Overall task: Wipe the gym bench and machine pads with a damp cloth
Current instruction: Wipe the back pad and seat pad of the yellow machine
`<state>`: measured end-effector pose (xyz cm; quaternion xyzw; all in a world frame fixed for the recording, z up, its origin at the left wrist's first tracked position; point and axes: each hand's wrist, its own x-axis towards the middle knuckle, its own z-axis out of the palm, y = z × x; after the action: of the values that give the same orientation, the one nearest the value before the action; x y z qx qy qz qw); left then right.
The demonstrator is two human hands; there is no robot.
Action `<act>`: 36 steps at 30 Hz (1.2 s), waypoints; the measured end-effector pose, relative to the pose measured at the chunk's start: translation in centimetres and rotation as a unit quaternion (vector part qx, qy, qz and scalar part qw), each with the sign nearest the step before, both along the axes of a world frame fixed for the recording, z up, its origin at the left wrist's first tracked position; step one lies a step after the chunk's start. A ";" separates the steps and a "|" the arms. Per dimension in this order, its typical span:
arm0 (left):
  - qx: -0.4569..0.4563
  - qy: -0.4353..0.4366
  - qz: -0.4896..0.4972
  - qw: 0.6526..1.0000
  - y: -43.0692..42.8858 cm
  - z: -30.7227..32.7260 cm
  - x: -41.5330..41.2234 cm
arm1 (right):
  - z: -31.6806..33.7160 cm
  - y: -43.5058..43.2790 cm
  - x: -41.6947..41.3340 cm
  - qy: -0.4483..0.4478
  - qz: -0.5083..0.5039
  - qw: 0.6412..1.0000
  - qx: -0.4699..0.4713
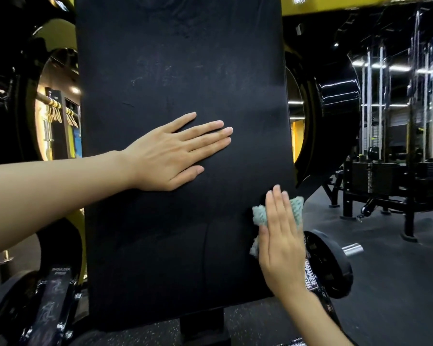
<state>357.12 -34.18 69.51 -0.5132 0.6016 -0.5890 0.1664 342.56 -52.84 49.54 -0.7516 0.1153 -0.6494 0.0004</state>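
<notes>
A tall black back pad (pixel 180 71) of a yellow-framed shoulder press machine fills the middle of the view. My left hand (pixel 170 153) lies flat on the pad's middle with straight fingers pointing right. My right hand (pixel 281 236) presses a light green cloth (pixel 260 214) flat against the pad's lower right edge, fingers straight and pointing up. The cloth shows on both sides of my fingers; the part under the palm is hidden.
Black weight plates (pixel 335 265) hang on a chrome peg low at the right, and a large plate (pixel 335 121) hangs behind the pad's right edge. Racks and cable machines (pixel 398 171) stand at the far right on dark rubber floor (pixel 398 283). More plates sit low at the left.
</notes>
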 end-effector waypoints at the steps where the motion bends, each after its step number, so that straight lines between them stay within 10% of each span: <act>1: 0.001 -0.001 -0.002 1.000 0.0 -0.1 -0.1 | 1.0 -0.5 0.0 -0.012 0.006 1.000 0.009; 36: 0.048 0.005 -0.011 0.999 1.7 -1.5 0.6 | 0.4 3.7 2.9 -0.109 -0.056 0.981 0.152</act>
<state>357.71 -32.47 68.03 -0.5006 0.6358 -0.5588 0.1813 345.49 -49.14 49.97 -0.6595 0.2542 -0.7016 0.0909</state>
